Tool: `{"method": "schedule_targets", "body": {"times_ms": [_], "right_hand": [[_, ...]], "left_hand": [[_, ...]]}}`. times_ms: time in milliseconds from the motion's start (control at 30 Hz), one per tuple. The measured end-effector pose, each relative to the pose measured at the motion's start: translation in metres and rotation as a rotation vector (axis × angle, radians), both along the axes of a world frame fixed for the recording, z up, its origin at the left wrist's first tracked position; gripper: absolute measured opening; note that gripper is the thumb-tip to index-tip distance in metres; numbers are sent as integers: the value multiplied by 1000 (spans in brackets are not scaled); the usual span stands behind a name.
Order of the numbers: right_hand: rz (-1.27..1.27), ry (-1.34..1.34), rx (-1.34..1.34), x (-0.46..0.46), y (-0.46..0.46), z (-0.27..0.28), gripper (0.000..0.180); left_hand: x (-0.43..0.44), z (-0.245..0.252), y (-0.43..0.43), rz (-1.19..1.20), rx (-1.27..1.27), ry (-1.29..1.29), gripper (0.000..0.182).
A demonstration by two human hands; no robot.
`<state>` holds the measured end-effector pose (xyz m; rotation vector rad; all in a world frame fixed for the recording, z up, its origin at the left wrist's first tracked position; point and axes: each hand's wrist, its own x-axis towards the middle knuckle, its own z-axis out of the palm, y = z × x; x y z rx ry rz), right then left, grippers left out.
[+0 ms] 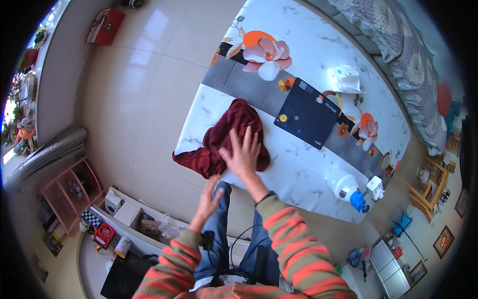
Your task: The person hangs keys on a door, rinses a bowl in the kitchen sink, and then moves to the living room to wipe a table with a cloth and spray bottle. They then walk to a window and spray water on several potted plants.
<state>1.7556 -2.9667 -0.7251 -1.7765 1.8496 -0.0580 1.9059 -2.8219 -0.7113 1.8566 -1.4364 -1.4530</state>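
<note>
A dark red cloth (216, 140) lies bunched near the left end of the table (295, 183), one corner of it at the table's edge. My right hand (243, 155) is over the cloth with its fingers spread; I cannot tell whether it presses on it. Just off the table's near edge, below the cloth, is my left hand (210, 200), fingers apart and holding nothing. To the right of the cloth, a flat black rectangular board or box (308, 114) with coloured dots and writing rests on the flower-printed tablecloth.
A white spray bottle (341, 183) with a blue head lies near the table's right end beside a small white box (375, 187). A white packet (345, 79) is farther back. A sofa (392, 45) borders the far side. A red bag (105, 27) stands on the floor.
</note>
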Motion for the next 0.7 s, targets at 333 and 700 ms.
{"method": "schedule_targets", "body": {"times_ms": [333,700], "right_hand": [[406,429,-679,-71,-273,-84,35],[240,319,-767,-12,-278,-120,57]], "left_hand": [[5,-5,138,-357,151,-456,34],[-6,-13,128,-297,166,-439,20]]}}
